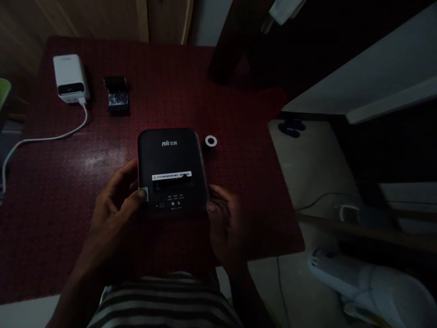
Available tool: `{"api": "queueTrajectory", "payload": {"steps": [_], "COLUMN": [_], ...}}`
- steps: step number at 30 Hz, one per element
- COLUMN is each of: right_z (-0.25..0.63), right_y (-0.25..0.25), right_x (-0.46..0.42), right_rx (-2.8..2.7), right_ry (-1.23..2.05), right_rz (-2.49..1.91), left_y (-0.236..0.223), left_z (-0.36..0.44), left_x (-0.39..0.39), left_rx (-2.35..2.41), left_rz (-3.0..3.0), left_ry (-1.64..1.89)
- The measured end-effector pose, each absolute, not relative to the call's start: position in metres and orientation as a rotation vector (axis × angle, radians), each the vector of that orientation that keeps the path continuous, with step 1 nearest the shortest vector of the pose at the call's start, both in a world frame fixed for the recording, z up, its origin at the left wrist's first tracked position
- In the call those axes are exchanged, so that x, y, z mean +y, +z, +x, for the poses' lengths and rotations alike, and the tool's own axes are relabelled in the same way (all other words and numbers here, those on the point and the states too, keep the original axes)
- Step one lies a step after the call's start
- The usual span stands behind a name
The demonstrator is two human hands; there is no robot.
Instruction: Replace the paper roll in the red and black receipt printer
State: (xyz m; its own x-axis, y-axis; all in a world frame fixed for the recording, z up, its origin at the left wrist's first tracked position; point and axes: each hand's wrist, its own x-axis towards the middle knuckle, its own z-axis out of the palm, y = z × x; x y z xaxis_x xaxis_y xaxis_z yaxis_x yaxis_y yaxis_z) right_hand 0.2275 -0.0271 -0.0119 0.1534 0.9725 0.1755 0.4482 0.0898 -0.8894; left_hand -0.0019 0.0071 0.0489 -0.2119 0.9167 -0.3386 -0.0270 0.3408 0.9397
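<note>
A black portable printer (172, 157) with white lettering and a pale warning strip above its slot lies on the dark red table in front of me. My left hand (119, 196) grips its left side, the thumb pressing on a small light tab at the lower left corner. Curled against the lower right edge, my right hand (223, 216) holds the printer from the other side. Close to its upper right stands a small roll (210, 141) with a white ring-shaped end and a dark core. Farther back lies a partly unrolled black ribbon roll (118, 95).
A white power bank (70, 78) sits at the table's (167, 86) back left, its white cable (51, 137) running off the left edge. Dark slippers (291, 128) rest on the floor to the right. A white cylindrical object (372, 282) lies at lower right.
</note>
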Motion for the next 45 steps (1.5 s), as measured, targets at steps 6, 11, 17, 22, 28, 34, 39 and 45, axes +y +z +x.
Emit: {"api": "queueTrajectory", "payload": {"steps": [6,11,17,22,28,34,39,45], "right_z": [0.228,0.225,0.222,0.221,0.228,0.199,0.173,0.176], "right_y": [-0.015,-0.014,-0.010,-0.003,0.034,0.061,0.054,0.063], "right_x": [-0.027,-0.027,-0.022,-0.019,0.008,0.087,0.124,0.123], "right_rx": [-1.421,-1.396,-1.389,-1.432,-1.638,-2.359,-2.730,-2.691], "right_ry": [0.768,0.734,0.790,0.708,0.471,0.370,0.417,0.489], "right_rz": [-1.498,-1.513,-1.487,-1.506,-1.382,-1.137,-1.201,-1.191], "left_y": [0.054,0.056,0.059,0.053,0.039,0.020,0.009,0.009], "left_z": [0.001,0.003,0.008,0.010,-0.001,-0.005,0.001,-0.003], "left_x": [0.005,0.006,0.009,0.008,0.007,0.007,0.003,0.004], "left_rx": [1.543,1.526,1.548,1.516,1.463,1.354,1.375,1.383], "left_rz": [0.817,0.780,0.770,0.791,0.801,0.975,1.097,1.118], "left_ry": [1.071,1.070,1.094,1.120,1.139,1.236,1.240,1.184]}}
